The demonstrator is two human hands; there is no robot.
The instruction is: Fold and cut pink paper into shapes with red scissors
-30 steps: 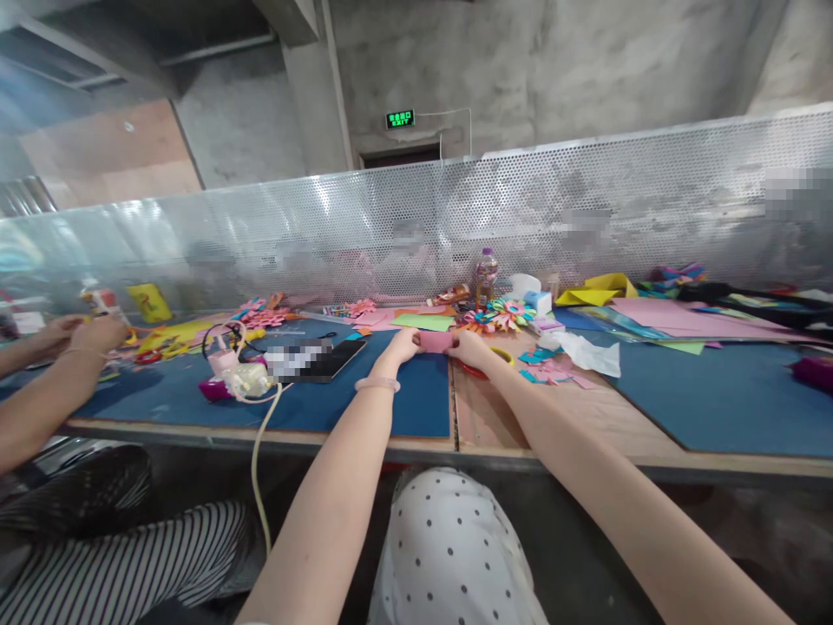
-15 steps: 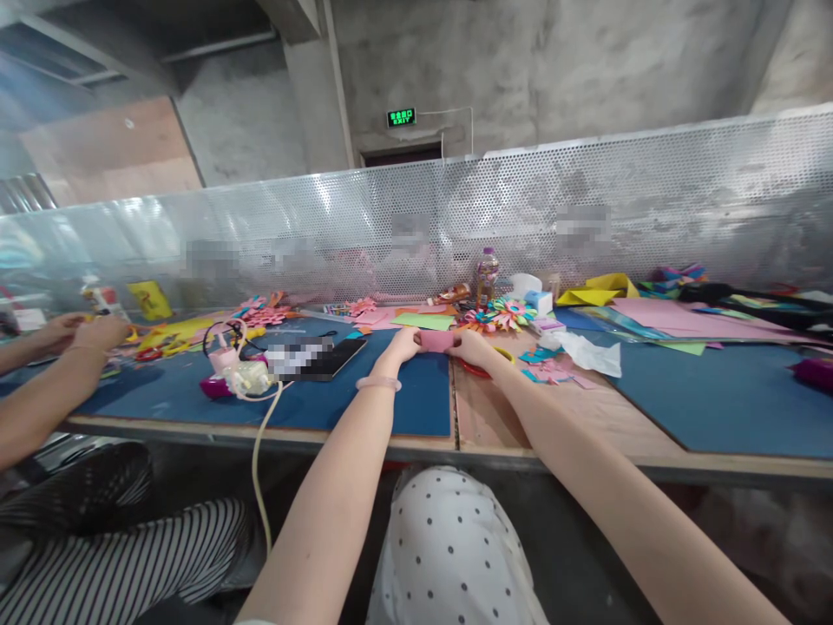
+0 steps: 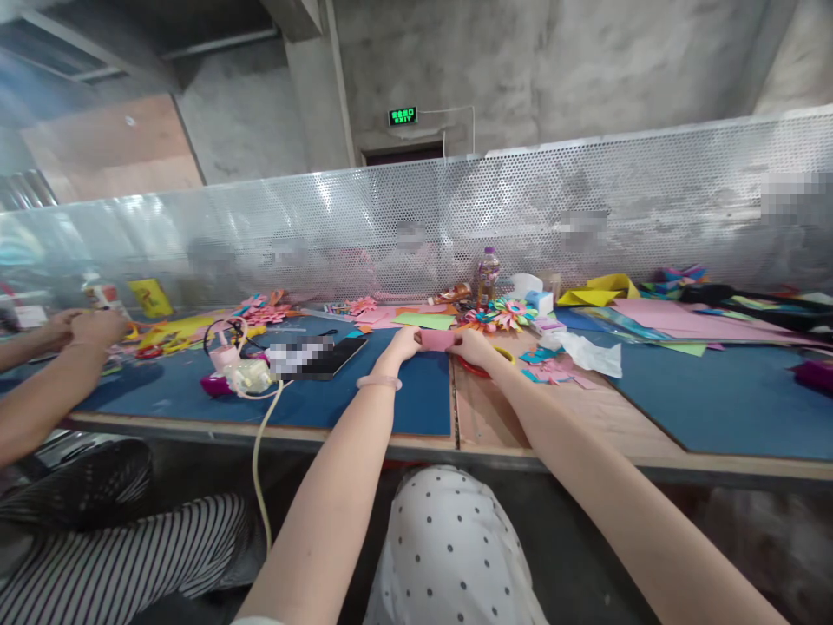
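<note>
A small pink piece of paper (image 3: 436, 340) is stretched between my two hands, just above the table. My left hand (image 3: 404, 344), with a pale bangle at the wrist, is closed on its left end. On the right end, my right hand (image 3: 474, 346) pinches the paper. Partly covered by my right hand lies a pair of scissors with red and yellow handles (image 3: 478, 368). Behind the paper a green sheet (image 3: 424, 321) rests on pink sheets. Pink and blue paper scraps (image 3: 552, 368) lie right of my right hand.
A drink bottle (image 3: 488, 276) stands near the perforated metal screen (image 3: 364, 217), beside colourful paper flowers (image 3: 504, 314). Chargers with cables (image 3: 244, 373) and a dark phone (image 3: 338, 358) lie to the left. A co-worker's hands (image 3: 91, 328) work at far left. Crumpled white tissue (image 3: 592, 351) lies right.
My hands and the pink paper stay nearly where they were. At far left, the co-worker's hands have shifted slightly.
</note>
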